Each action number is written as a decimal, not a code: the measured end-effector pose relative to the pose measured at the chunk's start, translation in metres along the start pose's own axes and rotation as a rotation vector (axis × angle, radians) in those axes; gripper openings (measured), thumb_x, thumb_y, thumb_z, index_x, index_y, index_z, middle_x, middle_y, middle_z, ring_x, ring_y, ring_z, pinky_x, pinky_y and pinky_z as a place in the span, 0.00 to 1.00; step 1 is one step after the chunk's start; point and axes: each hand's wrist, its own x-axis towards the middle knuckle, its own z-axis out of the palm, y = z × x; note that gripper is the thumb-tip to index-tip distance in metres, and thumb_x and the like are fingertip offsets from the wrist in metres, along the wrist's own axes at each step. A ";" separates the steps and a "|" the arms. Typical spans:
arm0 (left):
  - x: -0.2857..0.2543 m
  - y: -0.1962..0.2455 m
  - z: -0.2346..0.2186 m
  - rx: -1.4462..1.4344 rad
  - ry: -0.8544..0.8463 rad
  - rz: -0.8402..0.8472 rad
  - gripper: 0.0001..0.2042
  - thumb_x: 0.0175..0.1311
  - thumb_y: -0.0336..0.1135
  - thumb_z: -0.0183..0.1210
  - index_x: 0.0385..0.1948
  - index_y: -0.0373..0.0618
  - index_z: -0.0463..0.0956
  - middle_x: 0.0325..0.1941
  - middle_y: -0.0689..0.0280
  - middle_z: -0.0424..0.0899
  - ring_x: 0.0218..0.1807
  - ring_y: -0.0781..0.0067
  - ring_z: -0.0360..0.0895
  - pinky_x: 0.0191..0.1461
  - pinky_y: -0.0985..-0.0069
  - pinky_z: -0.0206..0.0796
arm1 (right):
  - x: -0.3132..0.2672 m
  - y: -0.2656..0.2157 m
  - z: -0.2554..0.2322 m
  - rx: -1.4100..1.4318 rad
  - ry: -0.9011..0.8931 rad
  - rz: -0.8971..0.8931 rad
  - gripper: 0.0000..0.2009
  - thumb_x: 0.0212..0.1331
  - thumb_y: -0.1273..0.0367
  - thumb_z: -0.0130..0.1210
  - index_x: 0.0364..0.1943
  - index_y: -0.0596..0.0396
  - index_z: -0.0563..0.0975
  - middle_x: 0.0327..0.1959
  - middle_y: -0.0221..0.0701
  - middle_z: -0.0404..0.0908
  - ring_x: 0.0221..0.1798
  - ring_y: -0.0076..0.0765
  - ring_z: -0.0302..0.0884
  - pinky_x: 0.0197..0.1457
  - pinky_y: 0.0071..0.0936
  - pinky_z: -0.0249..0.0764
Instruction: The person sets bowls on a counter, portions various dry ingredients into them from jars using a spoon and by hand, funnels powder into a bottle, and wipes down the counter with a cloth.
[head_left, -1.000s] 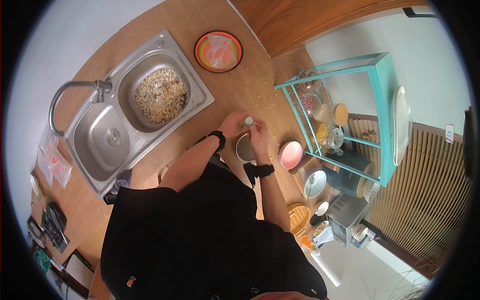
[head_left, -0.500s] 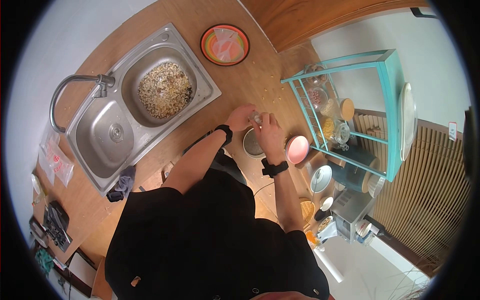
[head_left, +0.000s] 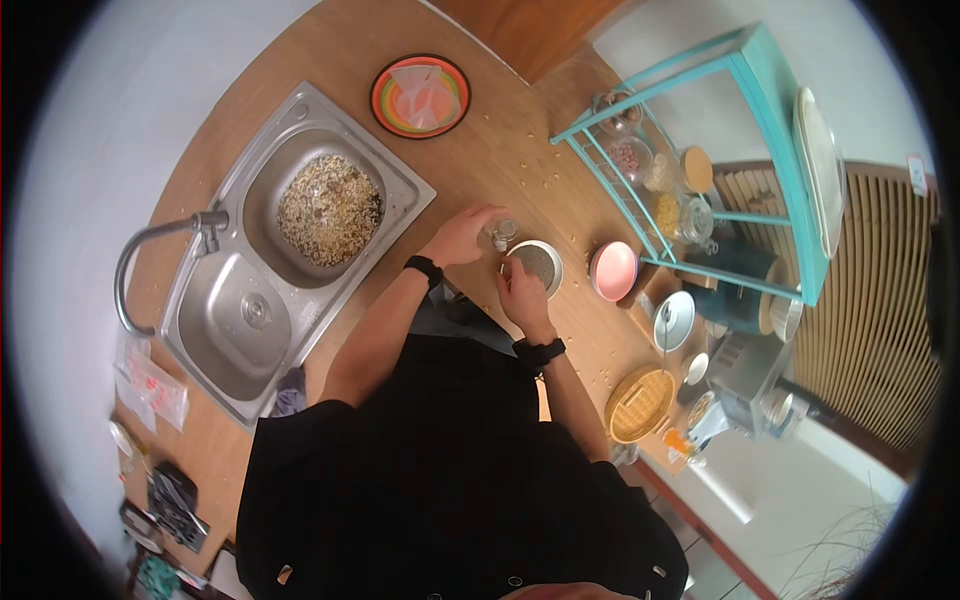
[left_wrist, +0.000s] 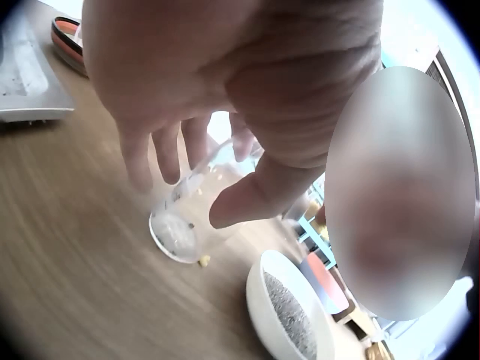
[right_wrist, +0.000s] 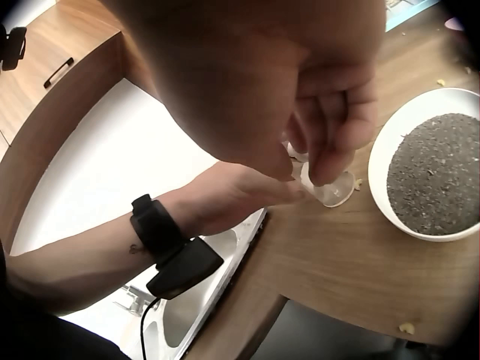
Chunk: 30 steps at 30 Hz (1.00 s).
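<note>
A small clear glass bottle (head_left: 503, 233) stands on the wooden counter; its round base shows in the left wrist view. My left hand (head_left: 463, 237) is beside it, thumb and fingers loosely extended around the glass. My right hand (head_left: 523, 294) is over the near side of a white bowl (right_wrist: 380, 161) filled with grey-black grains (right_wrist: 439, 172). Its fingers are curled with the thumb against them, and they pinch what looks like a small white cap (right_wrist: 298, 154), mostly hidden by the fingers.
A double sink (head_left: 250, 300) at left holds a heap of mixed grains (head_left: 330, 210). A striped plate (head_left: 378, 98) bears a plastic bag. To the right are a pink bowl (head_left: 614, 272), a woven basket (head_left: 640, 403) and a teal rack (head_left: 745, 100) with jars. Small yellow bits lie scattered about.
Earlier both hands were together at the bottle, a white cap showing on top. The right hand has drawn back from it toward me, and the left hand's fingers have loosened.
</note>
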 end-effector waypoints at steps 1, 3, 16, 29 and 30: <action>-0.001 0.008 -0.004 0.003 -0.029 0.011 0.33 0.46 0.18 0.60 0.61 0.52 0.71 0.63 0.58 0.75 0.67 0.52 0.69 0.67 0.65 0.65 | -0.006 0.004 -0.001 0.022 0.008 -0.026 0.10 0.64 0.65 0.55 0.45 0.53 0.75 0.31 0.46 0.84 0.34 0.60 0.82 0.37 0.54 0.76; -0.002 0.020 -0.007 -0.067 0.018 0.064 0.32 0.49 0.23 0.63 0.62 0.50 0.70 0.64 0.57 0.74 0.67 0.51 0.68 0.68 0.65 0.64 | -0.020 0.023 0.003 0.023 0.086 0.008 0.09 0.64 0.66 0.56 0.45 0.53 0.76 0.29 0.44 0.83 0.33 0.57 0.82 0.36 0.50 0.76; 0.034 -0.005 -0.076 -0.031 -0.224 -0.241 0.20 0.57 0.33 0.64 0.53 0.42 0.78 0.48 0.61 0.85 0.51 0.66 0.81 0.56 0.70 0.72 | -0.074 0.131 0.023 0.378 0.258 0.746 0.18 0.67 0.57 0.54 0.44 0.60 0.77 0.27 0.42 0.85 0.31 0.42 0.84 0.38 0.37 0.77; 0.150 -0.175 -0.231 0.117 0.421 -0.359 0.32 0.57 0.54 0.68 0.57 0.38 0.74 0.47 0.59 0.85 0.49 0.68 0.80 0.54 0.69 0.70 | -0.060 0.142 0.035 0.473 0.139 0.653 0.18 0.66 0.58 0.54 0.33 0.64 0.78 0.26 0.41 0.85 0.28 0.38 0.85 0.35 0.34 0.79; 0.152 -0.176 -0.229 0.119 0.406 -0.346 0.32 0.57 0.54 0.68 0.57 0.38 0.74 0.47 0.59 0.85 0.49 0.68 0.80 0.54 0.69 0.70 | -0.060 0.143 0.033 0.500 0.111 0.651 0.18 0.65 0.59 0.55 0.33 0.64 0.78 0.26 0.41 0.85 0.28 0.38 0.85 0.35 0.34 0.80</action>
